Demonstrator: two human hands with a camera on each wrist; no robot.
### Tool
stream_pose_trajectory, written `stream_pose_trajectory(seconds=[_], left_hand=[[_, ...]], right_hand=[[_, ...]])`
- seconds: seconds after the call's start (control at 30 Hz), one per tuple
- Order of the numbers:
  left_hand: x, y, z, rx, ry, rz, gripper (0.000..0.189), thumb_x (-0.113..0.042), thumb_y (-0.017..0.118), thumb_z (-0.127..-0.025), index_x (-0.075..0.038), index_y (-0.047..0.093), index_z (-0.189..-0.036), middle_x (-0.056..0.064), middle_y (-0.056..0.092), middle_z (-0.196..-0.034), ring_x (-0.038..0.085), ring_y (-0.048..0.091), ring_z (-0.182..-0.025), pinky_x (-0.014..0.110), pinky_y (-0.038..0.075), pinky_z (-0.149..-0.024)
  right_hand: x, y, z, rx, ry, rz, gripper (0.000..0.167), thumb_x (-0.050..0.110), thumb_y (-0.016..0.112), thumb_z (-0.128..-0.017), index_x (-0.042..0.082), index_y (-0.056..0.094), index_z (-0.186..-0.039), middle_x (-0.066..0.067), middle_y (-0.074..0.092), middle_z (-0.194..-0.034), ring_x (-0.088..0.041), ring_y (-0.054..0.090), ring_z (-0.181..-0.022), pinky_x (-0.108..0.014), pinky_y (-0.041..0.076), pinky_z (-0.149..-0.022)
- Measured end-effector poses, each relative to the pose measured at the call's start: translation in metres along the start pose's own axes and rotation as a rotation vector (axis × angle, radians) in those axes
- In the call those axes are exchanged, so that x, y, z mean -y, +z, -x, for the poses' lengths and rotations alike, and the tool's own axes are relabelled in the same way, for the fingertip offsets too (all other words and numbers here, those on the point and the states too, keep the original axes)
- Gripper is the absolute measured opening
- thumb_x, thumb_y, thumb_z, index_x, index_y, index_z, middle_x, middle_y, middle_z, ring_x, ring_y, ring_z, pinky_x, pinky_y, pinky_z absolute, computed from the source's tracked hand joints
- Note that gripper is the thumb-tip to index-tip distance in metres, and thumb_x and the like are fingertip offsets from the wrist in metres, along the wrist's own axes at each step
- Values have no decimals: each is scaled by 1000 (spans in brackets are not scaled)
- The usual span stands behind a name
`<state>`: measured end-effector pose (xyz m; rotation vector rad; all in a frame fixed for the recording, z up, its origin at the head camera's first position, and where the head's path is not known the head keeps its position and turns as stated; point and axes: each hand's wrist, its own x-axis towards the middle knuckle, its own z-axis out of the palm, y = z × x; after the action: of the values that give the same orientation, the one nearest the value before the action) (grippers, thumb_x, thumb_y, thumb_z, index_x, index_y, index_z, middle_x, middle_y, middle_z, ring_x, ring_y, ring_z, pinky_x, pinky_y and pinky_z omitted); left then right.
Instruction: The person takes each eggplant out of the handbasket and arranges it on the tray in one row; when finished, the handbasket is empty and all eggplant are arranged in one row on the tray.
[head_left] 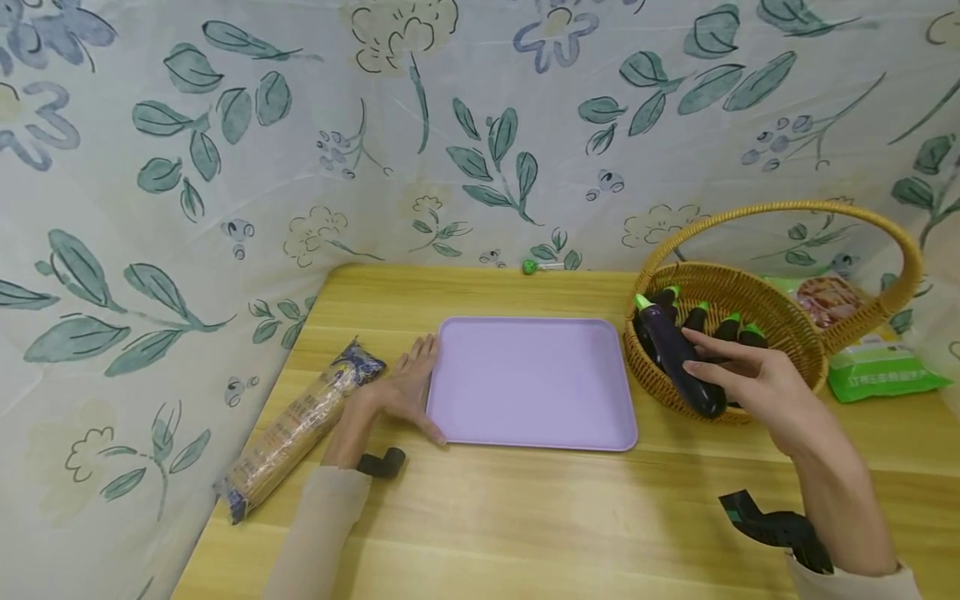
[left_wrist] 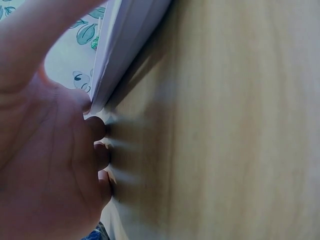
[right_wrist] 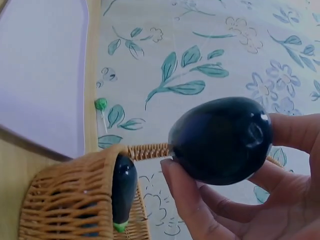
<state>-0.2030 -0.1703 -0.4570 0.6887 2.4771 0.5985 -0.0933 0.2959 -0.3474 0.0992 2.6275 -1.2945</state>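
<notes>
My right hand (head_left: 776,392) pinches a dark purple eggplant (head_left: 675,354) between thumb and fingers, over the left side of a wicker basket (head_left: 783,304). Its green cap points toward the back left. In the right wrist view, the rounded end of the same eggplant (right_wrist: 220,140) faces the camera, fingers on either side of it. Several more eggplants (head_left: 696,318) with green caps lie inside the basket. My left hand (head_left: 401,392) rests at the left edge of a lilac tray (head_left: 532,383), fingers extended along its side and thumb at the near corner.
A clear packet of what look like dry noodles (head_left: 300,425) lies left of my left forearm. Behind the basket are a green-and-white bag (head_left: 885,371) and another package (head_left: 828,296). A green lollipop (head_left: 530,267) sits at the table's back edge, against the floral cloth (head_left: 480,225).
</notes>
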Motion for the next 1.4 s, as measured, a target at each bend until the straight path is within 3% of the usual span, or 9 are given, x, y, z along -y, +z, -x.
stream_pose_trajectory(seconds=[0.07, 0.13, 0.2, 0.27, 0.5, 0.7, 0.93, 1.27, 1.4], left_hand=[[0, 0, -1, 0, -6, -6, 168, -55, 99, -56, -1, -19, -162, 24, -22, -169, 41, -21, -159, 58, -6, -131], [0, 0, -1, -1, -7, -13, 168, -56, 99, -56, -1, -19, -162, 24, -23, -169, 40, -21, -159, 57, -7, -131], [-1, 0, -2, -1, -8, -21, 167, -57, 99, -56, -1, -19, -162, 24, -23, -169, 40, -21, -159, 57, -7, -131], [-1, 0, -3, -1, -5, -23, 167, -57, 98, -56, -1, -19, -162, 24, -22, -169, 40, -21, -159, 57, -7, -131], [-5, -2, -3, -11, 5, 2, 166, -53, 99, -57, 1, -16, -162, 26, -20, -169, 42, -19, -159, 60, -6, -131], [-8, -2, -2, -8, 0, -1, 165, -53, 99, -57, 1, -17, -162, 26, -20, -169, 42, -19, -159, 59, -6, -131], [-8, -2, -2, -26, -2, 11, 167, -52, 100, -56, 1, -18, -161, 26, -20, -169, 43, -18, -159, 60, -5, -131], [-8, -3, -1, -10, -25, 25, 165, -51, 100, -58, 0, -18, -162, 23, -21, -170, 40, -20, -159, 58, -7, -131], [-7, -3, -3, -5, -25, 20, 165, -52, 99, -58, 0, -19, -161, 22, -22, -170, 39, -21, -159, 58, -8, -131]], right_hand=[[3, 3, 0, 23, -20, -4, 67, 44, 59, -105, 17, 36, -161, -25, 33, -166, -49, 41, -143, -40, 54, -101], [9, 7, -1, 36, -38, 3, 66, 44, 59, -105, 17, 38, -161, -24, 35, -165, -47, 43, -143, -22, 53, -93], [15, 13, -4, 46, -53, 8, 65, 45, 61, -104, 18, 40, -160, -22, 38, -165, -46, 45, -143, -12, 49, -84], [24, 21, -8, 52, -66, 18, 65, 46, 61, -103, 19, 42, -159, -20, 40, -164, -46, 46, -144, -16, 51, -87], [55, 72, -38, 55, -97, 3, 57, 38, 66, -101, 17, 53, -153, -20, 54, -154, -36, 67, -110, -28, 51, -72], [73, 135, -65, 97, -97, -62, 53, 30, 68, -100, 18, 57, -150, -17, 57, -153, -33, 68, -120, -39, 60, -86], [89, 195, -87, 78, -78, -102, 51, 23, 71, -96, 14, 62, -145, -17, 69, -135, -31, 71, -113, -31, 63, -74], [101, 233, -105, 45, -113, -125, 50, 19, 72, -95, 6, 62, -142, -22, 72, -128, -31, 72, -109, -34, 64, -78], [104, 241, -109, 20, -136, -100, 50, 17, 72, -94, 2, 62, -140, -22, 71, -131, -32, 69, -115, -41, 61, -89]])
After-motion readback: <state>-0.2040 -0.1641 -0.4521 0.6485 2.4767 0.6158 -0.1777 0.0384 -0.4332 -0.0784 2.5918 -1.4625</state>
